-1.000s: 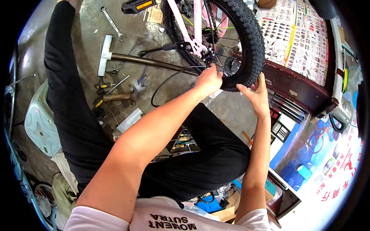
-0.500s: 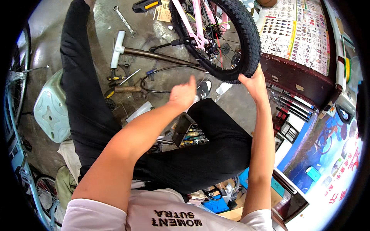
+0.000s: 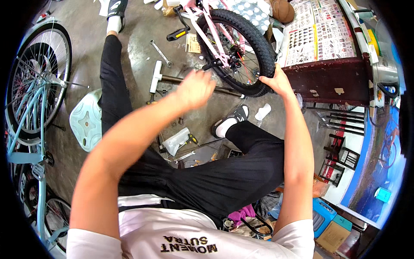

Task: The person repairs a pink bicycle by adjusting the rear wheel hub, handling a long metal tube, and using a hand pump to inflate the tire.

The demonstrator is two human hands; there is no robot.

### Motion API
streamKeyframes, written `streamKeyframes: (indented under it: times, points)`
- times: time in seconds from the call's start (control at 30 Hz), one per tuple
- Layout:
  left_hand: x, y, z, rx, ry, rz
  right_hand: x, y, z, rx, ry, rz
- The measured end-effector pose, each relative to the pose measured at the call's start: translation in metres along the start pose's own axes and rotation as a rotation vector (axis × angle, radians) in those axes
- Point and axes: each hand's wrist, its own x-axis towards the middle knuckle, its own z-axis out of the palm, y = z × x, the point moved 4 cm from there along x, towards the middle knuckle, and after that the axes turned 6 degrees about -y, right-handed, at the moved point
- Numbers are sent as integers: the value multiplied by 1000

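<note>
A pink bicycle (image 3: 211, 26) is at the top centre, with a black knobbly tyre (image 3: 269, 56) on its spoked wheel. My right hand (image 3: 278, 82) grips the lower right edge of this tyre, thumb on the inner side and the other fingers hidden behind. My left hand (image 3: 196, 90) is closed, its fingers curled and slightly blurred, beside the black kickstand (image 3: 213, 64) near the hub. Whether it touches the kickstand or holds anything is hidden. Under the left hand lies a T-shaped piece with a pale crossbar (image 3: 156, 77) and a brown tube.
A wrench (image 3: 161, 54) lies on the floor, with more tools between my legs. A pale green stool (image 3: 86, 123) and a light blue bicycle (image 3: 41, 95) stand at left. A dark red table (image 3: 327, 82) with printed sheets is at right; a basketball (image 3: 283, 11) sits beyond the wheel.
The view has shifted, bringing more of the floor and bicycle into sight. My left hand has moved toward the kickstand, and its extended finger has curled in. My right hand stays on the tyre.
</note>
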Motion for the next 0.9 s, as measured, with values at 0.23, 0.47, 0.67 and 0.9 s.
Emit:
streamKeyframes:
  times: [0.23,0.47,0.67,0.9]
  points:
    - [93,-48,-278,344,1176,123,-20,6,-23,181,-16,33]
    - [188,-86,-294,135,404,-4,-34,-10,-21,145,-51,0]
    - [193,-89,-287,178,443,42,-44,-10,-21,157,-98,26]
    - [142,-99,-287,193,608,72,-57,-3,-20,121,-34,-53]
